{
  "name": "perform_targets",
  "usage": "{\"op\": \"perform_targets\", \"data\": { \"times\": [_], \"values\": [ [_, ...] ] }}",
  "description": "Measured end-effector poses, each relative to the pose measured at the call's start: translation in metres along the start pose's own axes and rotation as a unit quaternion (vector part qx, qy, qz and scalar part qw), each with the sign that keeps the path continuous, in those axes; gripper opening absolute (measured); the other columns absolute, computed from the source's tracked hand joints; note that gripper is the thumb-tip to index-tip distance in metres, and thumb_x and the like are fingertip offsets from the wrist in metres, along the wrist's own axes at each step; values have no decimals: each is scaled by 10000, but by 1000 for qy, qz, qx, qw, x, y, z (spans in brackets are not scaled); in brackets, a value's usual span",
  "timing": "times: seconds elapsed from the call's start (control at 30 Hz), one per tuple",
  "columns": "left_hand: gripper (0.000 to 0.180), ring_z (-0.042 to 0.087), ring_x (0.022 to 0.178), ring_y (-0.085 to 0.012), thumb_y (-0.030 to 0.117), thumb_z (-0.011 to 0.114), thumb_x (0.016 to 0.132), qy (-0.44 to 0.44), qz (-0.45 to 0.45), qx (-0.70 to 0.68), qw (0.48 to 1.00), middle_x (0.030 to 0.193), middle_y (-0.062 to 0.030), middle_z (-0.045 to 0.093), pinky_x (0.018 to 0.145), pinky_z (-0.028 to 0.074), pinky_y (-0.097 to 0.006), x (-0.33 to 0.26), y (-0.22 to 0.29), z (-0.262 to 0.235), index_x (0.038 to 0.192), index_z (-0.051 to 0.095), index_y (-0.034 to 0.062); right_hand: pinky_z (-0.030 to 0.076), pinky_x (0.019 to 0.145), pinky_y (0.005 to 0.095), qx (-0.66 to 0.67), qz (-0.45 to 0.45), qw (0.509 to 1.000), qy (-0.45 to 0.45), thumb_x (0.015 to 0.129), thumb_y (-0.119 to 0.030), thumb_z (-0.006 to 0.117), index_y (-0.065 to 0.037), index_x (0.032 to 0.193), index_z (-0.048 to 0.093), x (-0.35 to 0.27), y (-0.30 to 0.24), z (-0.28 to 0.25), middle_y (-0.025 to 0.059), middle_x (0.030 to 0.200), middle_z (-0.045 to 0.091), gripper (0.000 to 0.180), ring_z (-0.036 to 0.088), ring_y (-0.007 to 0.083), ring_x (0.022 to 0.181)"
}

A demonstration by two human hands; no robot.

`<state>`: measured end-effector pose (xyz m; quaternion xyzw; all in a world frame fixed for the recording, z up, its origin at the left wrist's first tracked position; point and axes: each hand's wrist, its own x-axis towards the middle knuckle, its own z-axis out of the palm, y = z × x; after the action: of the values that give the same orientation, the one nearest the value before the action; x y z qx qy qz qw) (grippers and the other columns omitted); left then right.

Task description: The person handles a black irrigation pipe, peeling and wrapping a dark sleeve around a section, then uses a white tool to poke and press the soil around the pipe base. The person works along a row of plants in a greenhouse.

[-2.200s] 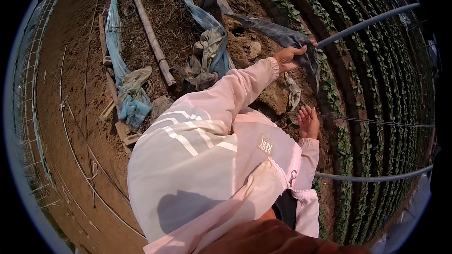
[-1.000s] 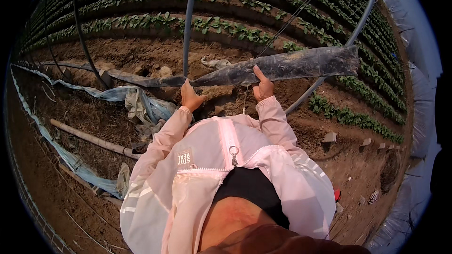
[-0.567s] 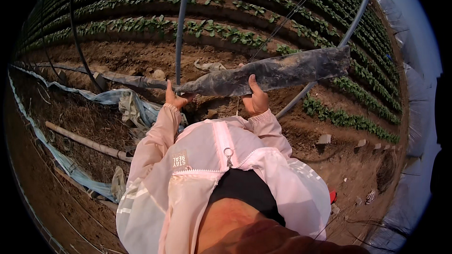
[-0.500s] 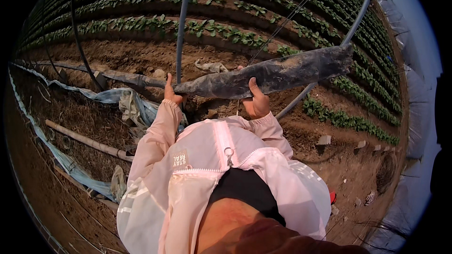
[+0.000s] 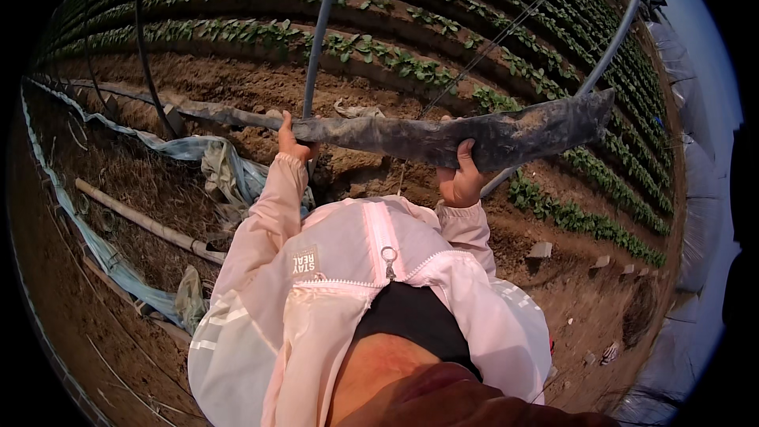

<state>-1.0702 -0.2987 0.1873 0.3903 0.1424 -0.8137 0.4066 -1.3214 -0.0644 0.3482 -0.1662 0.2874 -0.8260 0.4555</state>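
A dirt-smeared black lay-flat plastic hose [image 5: 395, 136] stretches across in front of me, wide at its right end and narrowing to the left. My left hand [image 5: 294, 140] is closed around the narrow part, its thumb upright against the near side. Farther right, my right hand [image 5: 461, 177] grips the wide part from below with the thumb pressed on the near face. The fingers of both hands are mostly hidden behind the hose. Past my left hand the hose runs on along the soil to the left.
A grey metal pole [image 5: 320, 35] rises behind the hose near my left hand. Another curved pole [image 5: 617, 35] stands right. Rows of green plants [image 5: 379, 49] fill the far side. Pale blue plastic sheeting [image 5: 186, 160] and a bamboo pole [image 5: 146, 220] lie left; concrete blocks [image 5: 540, 251] right.
My right hand has moved right, farther from the left one, and the wide end of the hose has shifted right and slightly lower. The hose looks straighter between my hands.
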Motion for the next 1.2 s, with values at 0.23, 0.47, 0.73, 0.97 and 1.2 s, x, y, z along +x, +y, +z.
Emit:
{"op": "perform_targets", "data": {
  "times": [0.23,0.47,0.73,0.97,1.2],
  "values": [
    [269,653,1056,-400,204,599,1012,143,22,79,986,1197,-189,669,977,513,-559,37,38,-58,1146,597,-29,454,1073,535,-32,-21,999,-32,1036,-121,553,-28,1325,520,-13,2,10,156,1285,605,305,571,338,1232],
    [498,572,1222,-406,394,727,923,-12,76,-14,997,1321,-156,632,1083,396,-605,6,41,-73,1237,643,17,443,1060,538,5,15,1000,3,1039,-221,562,-37,1290,573,-12,-6,3,159,1272,633,312,585,319,1188],
    [901,594,1145,-385,681,702,812,-295,108,-76,946,1217,-222,619,1075,451,-567,-57,30,-12,1245,525,-90,386,1084,563,37,4,981,-191,1020,-307,591,-132,1257,601,-20,-19,19,85,1254,635,295,580,282,1181],
    [688,672,1004,-309,559,801,773,-270,60,-168,946,1041,-140,698,932,574,-488,-4,38,-39,1095,611,-19,377,1076,556,20,-3,989,-147,1018,-319,594,-136,1271,591,-26,-22,4,79,1287,615,313,568,279,1200],
    [500,679,938,-316,533,773,828,-110,30,-67,991,982,-99,716,871,565,-507,42,65,-93,978,646,73,440,1042,528,10,-56,994,-91,1011,-218,610,-99,1274,603,-33,-17,28,89,1251,645,289,577,292,1200]
  ]
}}
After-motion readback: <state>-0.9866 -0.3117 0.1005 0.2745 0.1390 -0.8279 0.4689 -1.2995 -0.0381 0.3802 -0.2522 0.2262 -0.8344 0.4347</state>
